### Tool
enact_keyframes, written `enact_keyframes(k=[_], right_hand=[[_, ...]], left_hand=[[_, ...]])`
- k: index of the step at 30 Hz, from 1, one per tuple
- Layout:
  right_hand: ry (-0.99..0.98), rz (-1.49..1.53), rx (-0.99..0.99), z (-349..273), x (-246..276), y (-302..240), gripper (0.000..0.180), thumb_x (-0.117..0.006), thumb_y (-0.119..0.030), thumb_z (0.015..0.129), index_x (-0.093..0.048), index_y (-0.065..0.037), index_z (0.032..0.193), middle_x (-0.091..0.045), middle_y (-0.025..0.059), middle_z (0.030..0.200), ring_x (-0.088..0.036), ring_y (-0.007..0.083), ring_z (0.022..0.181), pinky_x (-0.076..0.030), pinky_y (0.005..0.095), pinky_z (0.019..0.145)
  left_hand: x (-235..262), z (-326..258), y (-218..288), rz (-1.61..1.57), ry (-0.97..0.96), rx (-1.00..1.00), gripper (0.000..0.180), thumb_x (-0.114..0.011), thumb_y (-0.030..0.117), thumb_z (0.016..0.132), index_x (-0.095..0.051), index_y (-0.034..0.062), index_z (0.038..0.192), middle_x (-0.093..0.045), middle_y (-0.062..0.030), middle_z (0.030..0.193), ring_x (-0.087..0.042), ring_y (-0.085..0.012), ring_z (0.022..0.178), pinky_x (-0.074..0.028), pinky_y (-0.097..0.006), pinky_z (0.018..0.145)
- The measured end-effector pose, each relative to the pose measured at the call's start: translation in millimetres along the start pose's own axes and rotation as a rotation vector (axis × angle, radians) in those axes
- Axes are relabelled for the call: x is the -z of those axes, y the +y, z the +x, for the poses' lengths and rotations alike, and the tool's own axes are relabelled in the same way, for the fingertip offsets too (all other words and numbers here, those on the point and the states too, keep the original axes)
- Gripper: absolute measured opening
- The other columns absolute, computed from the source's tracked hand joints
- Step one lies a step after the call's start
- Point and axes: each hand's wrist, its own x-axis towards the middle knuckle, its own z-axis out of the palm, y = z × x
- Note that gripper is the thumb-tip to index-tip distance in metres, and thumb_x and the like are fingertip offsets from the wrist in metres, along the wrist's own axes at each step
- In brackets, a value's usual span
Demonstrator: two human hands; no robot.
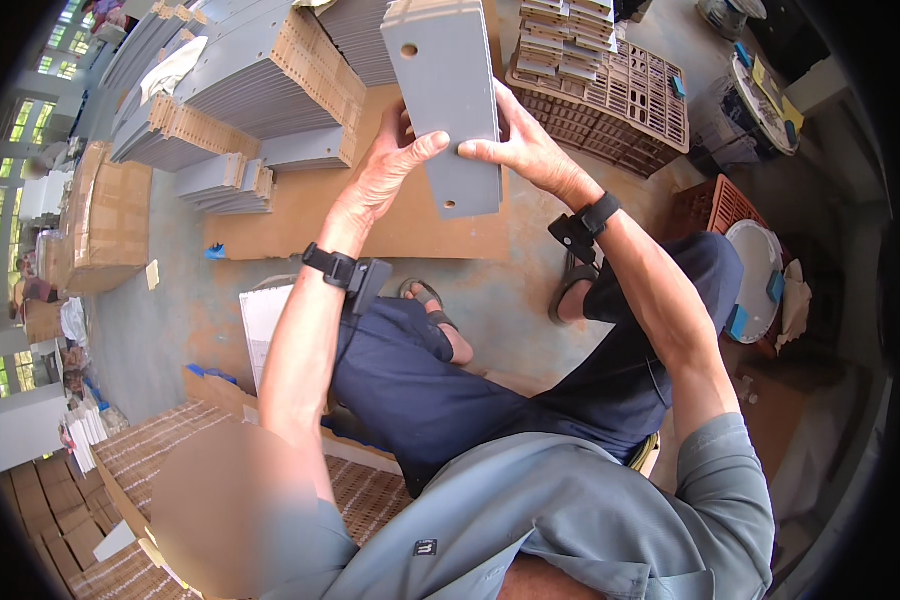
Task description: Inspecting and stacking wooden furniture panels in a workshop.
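A short stack of grey boards [445, 110], each with a round hole near either end, is held up between both hands. My left hand [395, 160] wraps the stack's left edge, thumb lying on the top face. From the right edge my right hand [525, 150] grips it the same way, its thumb pointing inward. The fingers behind the boards are mostly hidden. Beyond my left hand stand larger piles of similar grey boards [230, 80] with bare tan edges, resting on a brown cardboard sheet [390, 225].
A brown plastic crate [610, 110] bears more boards at the far right. On the right are a white round lid [755, 270] and a red basket [715, 205]. A cardboard box [110, 220] stands at left; slatted brown stacks [180, 440] lie near my left side.
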Motion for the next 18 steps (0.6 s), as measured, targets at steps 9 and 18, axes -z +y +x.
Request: enact_keyframes(k=[9,18], right_hand=[[0.054,-0.389,0.160,1.0,28.1,105.8,0.113,-0.086,-0.038,0.068,-0.020,-0.002,0.152,-0.039,0.0256,0.142,-0.039,0.0376,0.137,-0.034,0.0442,0.114],[0.054,-0.387,-0.086,-12.8,14.3,168.3,0.106,-0.088,-0.024,0.066,-0.026,-0.003,0.149,-0.039,0.0221,0.142,-0.043,0.0375,0.133,-0.039,0.0429,0.112]], left_hand=[[-8.9,39.1,-65.4,-0.009,-0.067,0.079,0.109,-0.094,0.027,0.065,-0.026,0.0068,0.147,-0.046,-0.0134,0.141,-0.045,-0.0227,0.131,-0.042,-0.039,0.109],[7.9,44.1,-138.7,0.151,-0.070,0.149,0.112,-0.093,0.015,0.062,-0.021,0.0053,0.147,-0.039,-0.0136,0.146,-0.040,-0.0252,0.137,-0.039,-0.040,0.113]])
